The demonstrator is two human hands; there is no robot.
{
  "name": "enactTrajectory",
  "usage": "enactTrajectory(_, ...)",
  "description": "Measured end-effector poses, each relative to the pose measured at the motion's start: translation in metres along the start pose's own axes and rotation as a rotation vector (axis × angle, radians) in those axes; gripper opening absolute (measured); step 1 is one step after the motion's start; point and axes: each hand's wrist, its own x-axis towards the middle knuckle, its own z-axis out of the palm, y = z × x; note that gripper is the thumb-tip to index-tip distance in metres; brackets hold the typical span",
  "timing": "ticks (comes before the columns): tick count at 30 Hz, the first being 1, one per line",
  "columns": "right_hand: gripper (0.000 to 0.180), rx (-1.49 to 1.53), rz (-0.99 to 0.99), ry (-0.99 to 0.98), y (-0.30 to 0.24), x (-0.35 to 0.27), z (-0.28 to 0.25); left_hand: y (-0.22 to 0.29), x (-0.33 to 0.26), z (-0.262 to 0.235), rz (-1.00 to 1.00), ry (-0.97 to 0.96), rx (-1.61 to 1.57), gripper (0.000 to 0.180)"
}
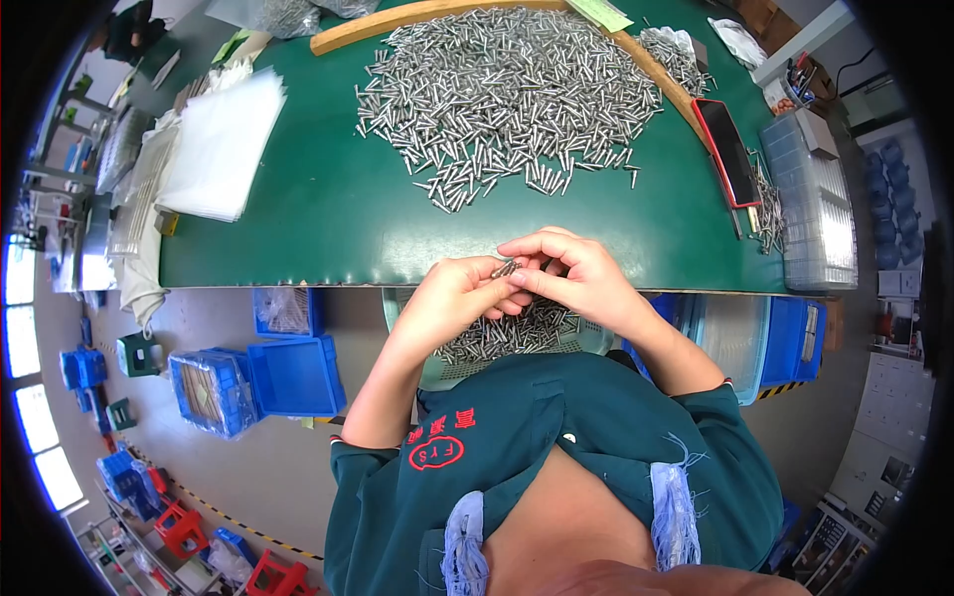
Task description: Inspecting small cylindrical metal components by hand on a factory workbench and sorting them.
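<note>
My left hand and my right hand meet just off the near edge of the green table. Between their fingertips are a few small silver metal pins. The left fingers are closed round these pins, and the right thumb and fingers pinch at the same spot. How many pins each hand holds is hidden. Below the hands, a pale green basket on my lap holds many similar loose pins. A wide heap of metal pins spreads over the far half of the table.
Curved wooden strips border the heap. A red-framed phone-like device and clear plastic boxes stand at the right. White plastic sheets lie at the left. Blue crates sit on the floor below the table, both sides.
</note>
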Motion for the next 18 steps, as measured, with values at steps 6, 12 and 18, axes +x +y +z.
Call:
enactTrajectory(6, 0.025, -0.026, -0.003, 0.005, 0.000, 0.001, -0.002, 0.002, 0.001, 0.000, 0.008, 0.002, 0.048, 0.026)
enactTrajectory(12, 0.020, 0.205, 0.101, -0.016, 0.006, 0.004, -0.006, 0.011, -0.007, 0.006, 0.019, 0.029, 0.199, 0.023)
enactTrajectory(18, 0.019, 1.202, 0.405, -0.065, 0.017, 0.003, -0.011, 0.020, -0.017, -0.004, 0.096, 0.088, 0.099, 0.025)
